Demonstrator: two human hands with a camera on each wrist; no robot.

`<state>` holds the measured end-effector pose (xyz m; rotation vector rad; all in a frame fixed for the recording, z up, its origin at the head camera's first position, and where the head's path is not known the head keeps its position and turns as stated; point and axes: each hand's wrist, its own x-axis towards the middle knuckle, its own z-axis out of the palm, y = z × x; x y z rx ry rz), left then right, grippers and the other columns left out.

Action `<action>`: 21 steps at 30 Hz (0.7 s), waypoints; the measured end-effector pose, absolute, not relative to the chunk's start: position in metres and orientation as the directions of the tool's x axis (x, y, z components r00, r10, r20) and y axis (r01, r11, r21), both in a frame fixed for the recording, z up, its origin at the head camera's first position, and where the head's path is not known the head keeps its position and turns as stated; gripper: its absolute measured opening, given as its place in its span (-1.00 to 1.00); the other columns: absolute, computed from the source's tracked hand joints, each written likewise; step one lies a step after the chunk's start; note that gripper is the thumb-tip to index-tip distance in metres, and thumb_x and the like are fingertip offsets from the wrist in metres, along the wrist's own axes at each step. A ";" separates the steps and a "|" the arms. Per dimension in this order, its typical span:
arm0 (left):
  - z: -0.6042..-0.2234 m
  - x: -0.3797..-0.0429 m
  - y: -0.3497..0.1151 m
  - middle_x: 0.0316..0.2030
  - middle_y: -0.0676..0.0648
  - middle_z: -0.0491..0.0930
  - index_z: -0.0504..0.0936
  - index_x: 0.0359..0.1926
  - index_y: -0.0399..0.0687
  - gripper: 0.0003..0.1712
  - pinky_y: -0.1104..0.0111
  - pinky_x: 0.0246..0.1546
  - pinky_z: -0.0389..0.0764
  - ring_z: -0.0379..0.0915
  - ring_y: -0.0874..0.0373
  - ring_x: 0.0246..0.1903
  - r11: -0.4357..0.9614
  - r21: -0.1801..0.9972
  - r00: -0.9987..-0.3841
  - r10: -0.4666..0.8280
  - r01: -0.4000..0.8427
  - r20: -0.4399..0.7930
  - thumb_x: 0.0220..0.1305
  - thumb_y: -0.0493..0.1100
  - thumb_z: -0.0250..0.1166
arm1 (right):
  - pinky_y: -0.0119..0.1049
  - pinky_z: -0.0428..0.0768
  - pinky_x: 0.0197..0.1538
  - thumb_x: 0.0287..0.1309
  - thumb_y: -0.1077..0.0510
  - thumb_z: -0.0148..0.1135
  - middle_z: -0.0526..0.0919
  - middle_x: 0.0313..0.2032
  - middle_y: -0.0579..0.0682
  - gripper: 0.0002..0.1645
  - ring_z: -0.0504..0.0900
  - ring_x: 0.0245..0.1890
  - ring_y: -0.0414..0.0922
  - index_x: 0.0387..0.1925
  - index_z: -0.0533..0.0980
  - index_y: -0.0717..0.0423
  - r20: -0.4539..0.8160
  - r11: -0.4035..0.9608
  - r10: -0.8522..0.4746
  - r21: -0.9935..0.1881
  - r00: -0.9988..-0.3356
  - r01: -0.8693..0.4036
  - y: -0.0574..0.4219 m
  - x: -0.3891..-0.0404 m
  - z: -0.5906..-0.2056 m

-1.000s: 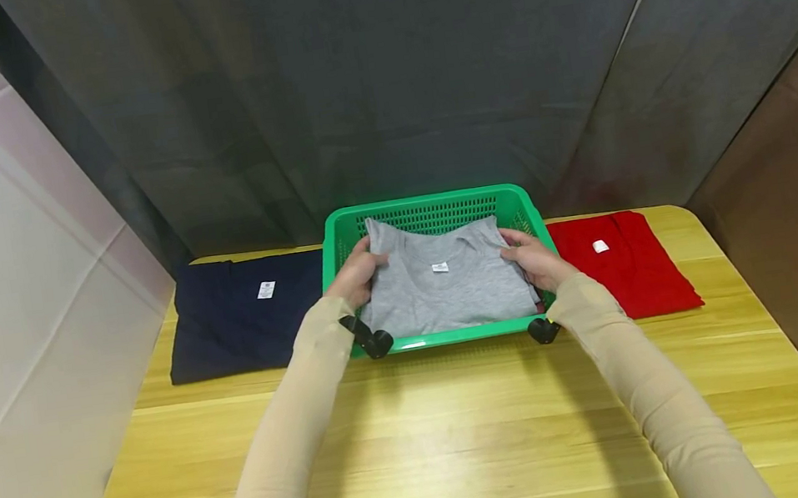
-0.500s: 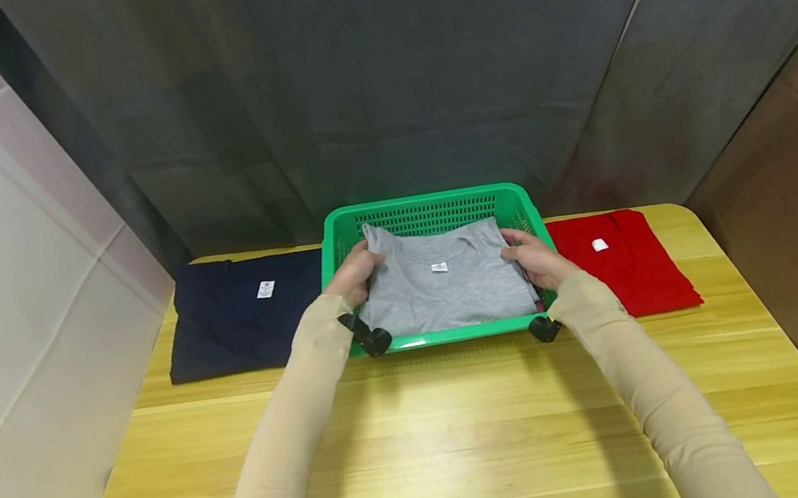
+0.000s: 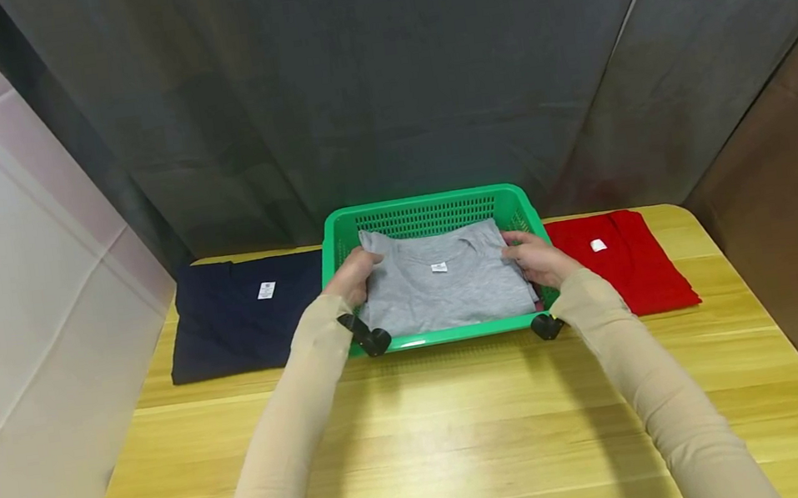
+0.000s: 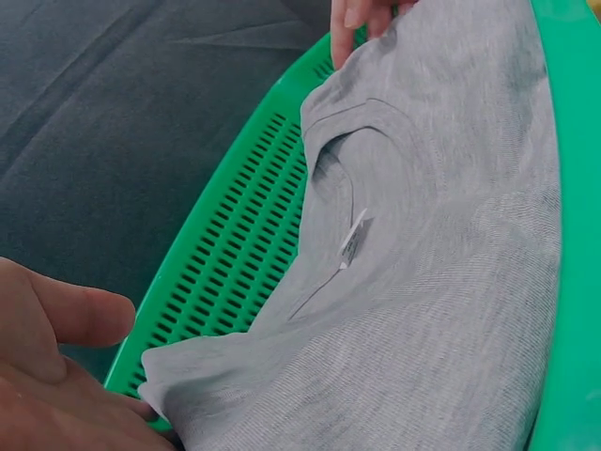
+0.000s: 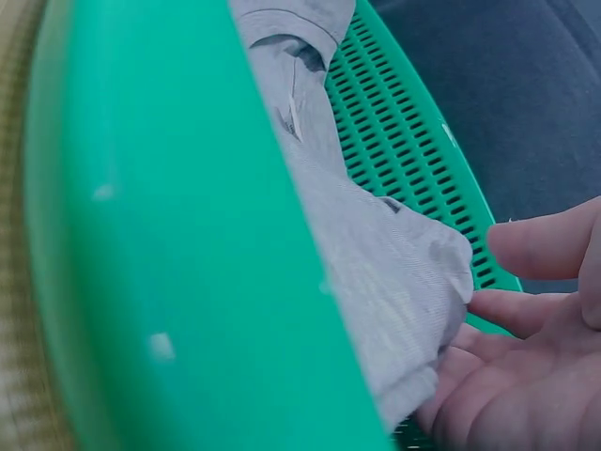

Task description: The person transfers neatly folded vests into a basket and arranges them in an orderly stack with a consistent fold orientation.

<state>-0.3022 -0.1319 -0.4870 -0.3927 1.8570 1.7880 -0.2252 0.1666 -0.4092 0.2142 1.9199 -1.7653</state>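
Note:
A folded grey T-shirt (image 3: 451, 297) with a white neck label (image 3: 439, 267) lies in a green plastic basket (image 3: 448, 334). At its left edge is my left hand (image 3: 356, 276), its thumb (image 4: 89, 315) raised off the cloth and the other fingers partly hidden beside the shirt. On the opposite side my right hand (image 3: 538, 259) has its thumb (image 5: 540, 246) apart from the fabric, while its straight fingers touch the shirt's side edge. A sliver of dark red cloth (image 3: 538, 305) shows beneath the grey shirt near the basket's front right corner.
Left of the basket, a folded navy T-shirt (image 3: 242, 324) with a white label lies on the wooden table (image 3: 440, 445). A folded red T-shirt (image 3: 628, 265) lies to the right. Behind hangs a dark grey curtain (image 3: 384, 74); a white panel (image 3: 16, 274) stands at left.
The grey shirt's upper left corner has sunk lower into the basket. My left thumb has come away from the cloth; both hands otherwise stay nearly in place.

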 end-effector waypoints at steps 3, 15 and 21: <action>-0.545 -0.342 -0.144 0.39 -0.04 -0.31 -0.21 0.39 0.13 -0.24 0.02 0.31 -0.13 -0.39 -0.01 0.37 0.077 0.832 -0.815 0.175 -0.549 -0.553 0.30 -0.15 0.01 | -0.06 0.17 0.28 0.34 0.25 -0.26 0.02 0.31 0.22 -0.34 0.19 0.16 0.01 0.39 -0.18 0.14 -0.479 0.143 -0.231 -0.878 -0.847 0.457 0.168 -0.226 -0.408; -0.418 -0.261 -0.120 0.40 -0.07 -0.49 -0.38 0.40 -0.09 -0.08 0.11 0.35 -0.29 -0.58 0.01 0.37 0.120 0.770 -0.765 0.094 -0.627 -0.637 0.28 -0.04 0.05 | 0.01 -0.08 0.36 0.35 0.18 -0.21 -0.16 0.38 0.17 -0.34 -0.17 0.38 0.09 0.38 -0.15 0.18 -0.484 0.294 -0.241 -0.862 -0.841 0.412 0.174 -0.220 -0.396; -0.391 -0.244 -0.116 0.40 -0.11 -0.46 -0.38 0.41 -0.04 -0.14 0.02 0.33 -0.25 -0.54 -0.06 0.38 0.195 0.761 -0.757 0.110 -0.619 -0.644 0.32 0.00 -0.03 | 0.04 -0.06 0.34 0.35 0.16 -0.21 -0.13 0.37 0.19 -0.35 -0.15 0.37 0.11 0.37 -0.13 0.22 -0.473 0.341 -0.256 -0.860 -0.843 0.379 0.178 -0.215 -0.390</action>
